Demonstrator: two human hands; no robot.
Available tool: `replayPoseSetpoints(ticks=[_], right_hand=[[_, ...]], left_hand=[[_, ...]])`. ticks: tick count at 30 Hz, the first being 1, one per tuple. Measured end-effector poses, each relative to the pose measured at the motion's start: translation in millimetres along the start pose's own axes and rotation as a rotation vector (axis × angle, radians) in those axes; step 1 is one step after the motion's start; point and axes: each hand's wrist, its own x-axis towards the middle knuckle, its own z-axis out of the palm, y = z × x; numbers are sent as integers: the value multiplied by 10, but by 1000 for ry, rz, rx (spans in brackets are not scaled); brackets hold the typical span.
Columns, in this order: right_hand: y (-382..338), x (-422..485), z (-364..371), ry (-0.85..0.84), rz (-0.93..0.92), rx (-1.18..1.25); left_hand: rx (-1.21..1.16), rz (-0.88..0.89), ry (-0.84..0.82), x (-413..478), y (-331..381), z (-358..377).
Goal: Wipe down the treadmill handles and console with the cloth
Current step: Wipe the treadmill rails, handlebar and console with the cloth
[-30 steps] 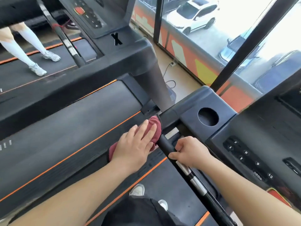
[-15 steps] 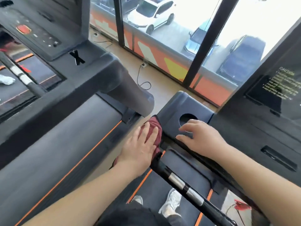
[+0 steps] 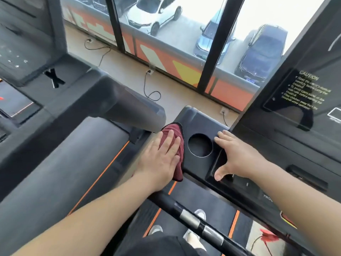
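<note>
At the far left, a neighbouring treadmill [image 3: 55, 154] runs alongside, its dark belt edged in orange and its upright post [image 3: 132, 109] leaning in close to the wiping spot, crowding the cloth's left side. Beyond it, power cables [image 3: 153, 93] loop over the tan floor below a window that shows a white car [image 3: 153, 13] and darker ones parked outside.

The left hand [image 3: 162, 159] lies flat on the maroon cloth [image 3: 174, 129], fingers straight and close together, pressing it onto the left edge of the console tray [image 3: 199, 117]. To its right, the right hand [image 3: 238, 156] rests on the tray with fingers spread wide and holding nothing. Lower down, the black handle bar [image 3: 193, 220] with its silver bands crosses above the person's white shoes [image 3: 200, 214]. A caution label [image 3: 302, 91] sits on the console panel at far right.

Half a second earlier the cloth sat lower, at the joint of handle and tray; it now lies farther up the tray's side. The right hand, which then covered the near rim of the cup holder, has shifted right of it. A second ago it gripped the handle bar.

The round cup holder [image 3: 200, 145] between the hands shows only a dark interior. The right thumb reaches down into the rectangular recess [image 3: 219, 163] just beside it.
</note>
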Motion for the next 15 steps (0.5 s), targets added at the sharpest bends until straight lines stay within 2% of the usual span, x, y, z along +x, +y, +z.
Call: replayPoseSetpoints(ticks=[4,7,10,15], right_hand=[[23,18,9,-15,2,-51],[31,27,-23,-11,-29,-137],[88,39,-14,-11,-52,-132],[131,67,-29,-33,-58,-78]], left_hand=[[-61,-21,-14,489,68,-144],[55,29,-13,310,123,-129],[4,117,-46,134,111,-145],[48,169,-39,862,168,-267]])
